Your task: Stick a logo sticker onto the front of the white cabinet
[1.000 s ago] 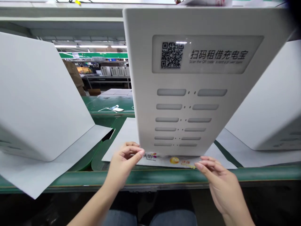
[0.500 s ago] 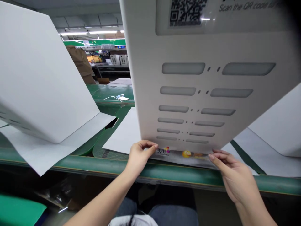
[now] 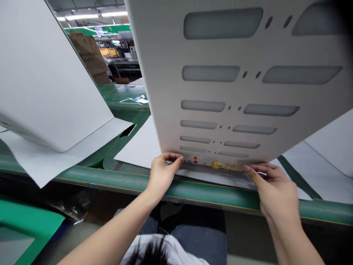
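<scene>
the left hand (image 3: 165, 175) and right hand (image 3: 271, 187) are well apart, both clamped on the bottom edge of a white kiosk panel (image 3: 209, 88), which tilts above a green conveyor rail (image 3: 209, 195). further left leans a second white panel (image 3: 46, 81); between the hands runs a printed logo strip (image 3: 204, 164), apparently film; at far right, a third white panel (image 3: 331, 129) shows.

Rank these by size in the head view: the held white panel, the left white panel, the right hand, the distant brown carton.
1. The held white panel
2. The left white panel, cut off by the frame
3. The right hand and the brown carton: they look alike, and nearness to the camera makes ranking them unsure.
</scene>
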### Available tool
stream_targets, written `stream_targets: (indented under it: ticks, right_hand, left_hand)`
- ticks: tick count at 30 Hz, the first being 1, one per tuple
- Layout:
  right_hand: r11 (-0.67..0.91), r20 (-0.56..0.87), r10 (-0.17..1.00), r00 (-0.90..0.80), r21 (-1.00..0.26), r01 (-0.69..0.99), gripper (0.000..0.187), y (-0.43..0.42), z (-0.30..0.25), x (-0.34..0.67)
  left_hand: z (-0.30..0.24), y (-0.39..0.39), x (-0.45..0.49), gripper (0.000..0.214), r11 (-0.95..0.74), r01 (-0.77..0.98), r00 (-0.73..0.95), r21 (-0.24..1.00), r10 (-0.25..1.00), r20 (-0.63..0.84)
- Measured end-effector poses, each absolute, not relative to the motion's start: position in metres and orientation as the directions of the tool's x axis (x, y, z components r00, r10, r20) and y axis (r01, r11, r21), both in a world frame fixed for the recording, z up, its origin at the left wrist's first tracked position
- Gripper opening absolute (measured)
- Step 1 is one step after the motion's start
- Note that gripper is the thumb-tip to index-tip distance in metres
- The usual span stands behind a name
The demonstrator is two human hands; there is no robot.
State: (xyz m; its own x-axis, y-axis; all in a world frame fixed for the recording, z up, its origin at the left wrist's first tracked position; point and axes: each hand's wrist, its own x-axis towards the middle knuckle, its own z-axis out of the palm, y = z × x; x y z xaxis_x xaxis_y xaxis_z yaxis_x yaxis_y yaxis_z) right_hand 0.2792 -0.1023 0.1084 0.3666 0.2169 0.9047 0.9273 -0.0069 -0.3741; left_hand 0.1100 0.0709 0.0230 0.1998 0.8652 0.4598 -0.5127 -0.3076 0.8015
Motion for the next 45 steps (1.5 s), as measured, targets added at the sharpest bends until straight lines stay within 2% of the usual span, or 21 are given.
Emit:
stream_targets:
  ticks: [3,10,26,34,45]
  right_hand:
    - [-0.023,0.892,0.198,0.406,-0.41,0.912,0.034,-0.1,0.109,0.282]
    - [-0.126,0.908,0.145,0.393,-0.377,0.917,0.03,-0.096,0.11,0.279]
    - [-0.193,0.88,0.163,0.446,-0.415,0.889,0.03,-0.096,0.114,0.266]
    - [-0.161,0.884,0.159,0.439,-0.416,0.895,0.029,-0.094,0.114,0.27]
    - [-0.158,0.901,0.161,0.403,-0.379,0.912,0.029,-0.094,0.114,0.267]
  left_hand:
    - [0.022,0.071,0.113,0.021,-0.326,-0.516,0.171,0.792,0.867,0.468]
    - [0.024,0.07,0.115,0.021,-0.358,-0.479,0.14,0.802,0.87,0.473]
    - [0.024,0.07,0.118,0.02,-0.337,-0.475,0.132,0.813,0.886,0.445]
    - [0.022,0.073,0.121,0.022,-0.268,-0.536,0.164,0.801,0.897,0.41]
    - [0.022,0.075,0.122,0.023,-0.268,-0.566,0.158,0.78,0.893,0.422]
